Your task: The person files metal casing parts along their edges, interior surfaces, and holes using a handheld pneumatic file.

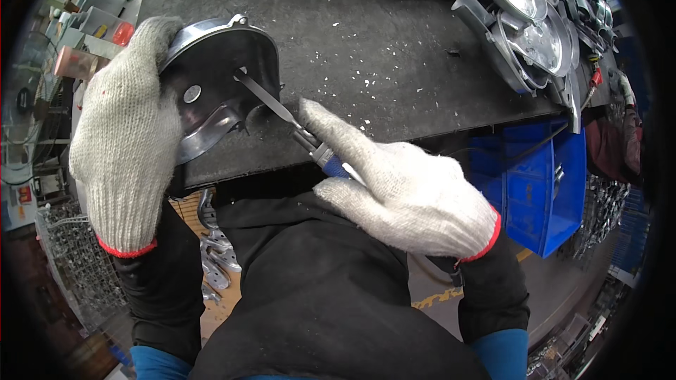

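My left hand (130, 127), in a white knitted glove with a red cuff, is closed on the left rim of a bowl-shaped cast-metal housing (211, 63). The housing is tilted up at the table's near edge, its dark hollow side facing me, with a round hole and a curved lip showing. My right hand (408, 190), gloved alike, is wrapped round a file-like tool (327, 158) with a blue and metal body. The tool's narrow flat blade reaches into the housing, its tip at a small opening in the inner wall.
Shiny metal housings (524, 35) are heaped at the table's far right. Pale chips lie scattered on the dark tabletop (366, 49). Below the right edge hangs a blue bin (542, 190). Curved metal parts (217, 260) lie below the table at left, beside a wire basket (77, 260).
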`<state>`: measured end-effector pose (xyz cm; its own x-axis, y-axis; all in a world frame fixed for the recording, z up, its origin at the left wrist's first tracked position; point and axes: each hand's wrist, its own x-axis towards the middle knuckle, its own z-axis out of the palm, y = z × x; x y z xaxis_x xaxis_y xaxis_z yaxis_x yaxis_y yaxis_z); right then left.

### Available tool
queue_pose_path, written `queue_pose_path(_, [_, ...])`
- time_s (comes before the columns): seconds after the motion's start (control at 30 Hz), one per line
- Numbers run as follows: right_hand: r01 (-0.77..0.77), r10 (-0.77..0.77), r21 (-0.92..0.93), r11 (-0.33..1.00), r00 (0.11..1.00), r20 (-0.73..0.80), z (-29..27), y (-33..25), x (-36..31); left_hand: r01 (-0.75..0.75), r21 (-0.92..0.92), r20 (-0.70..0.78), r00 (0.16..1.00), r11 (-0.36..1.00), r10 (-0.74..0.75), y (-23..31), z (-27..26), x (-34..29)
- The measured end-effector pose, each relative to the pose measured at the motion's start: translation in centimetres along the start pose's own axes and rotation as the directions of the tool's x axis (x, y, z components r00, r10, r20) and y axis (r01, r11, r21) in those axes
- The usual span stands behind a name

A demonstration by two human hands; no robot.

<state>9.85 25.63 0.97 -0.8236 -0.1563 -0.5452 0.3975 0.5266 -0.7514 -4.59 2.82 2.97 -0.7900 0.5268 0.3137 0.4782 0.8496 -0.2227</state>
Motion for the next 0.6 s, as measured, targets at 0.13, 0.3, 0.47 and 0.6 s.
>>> queue_pose_path(0.13, [0.145, -0.152, -0.091, 0.985, 0.986, -0.069, -0.4, 0.9, 0.2, 0.015, -0.111, -0.001, 1.0, 0.994, -0.015, 0.3, -0.3, -0.2])
queue_pose_path(0.3, [-0.072, -0.031, 0.658, 0.749, 0.989, 0.143, -0.1, 0.7, 0.1, -0.09, -0.005, -0.091, 0.992, 0.996, 0.089, 0.4, -0.2, -0.4])
queue_pose_path(0.47, [0.18, -0.179, 0.108, 0.978, 0.984, -0.015, 0.9, 0.8, 0.2, 0.154, -0.179, 0.017, 0.988, 0.972, -0.153, 0.6, -0.5, -0.3])
queue_pose_path(0.6, [0.23, -0.29, -0.311, 0.922, 0.943, -0.165, 1.2, 1.9, 0.8, 0.037, -0.07, -0.109, 0.993, 0.997, -0.044, -0.3, 0.3, -1.3])
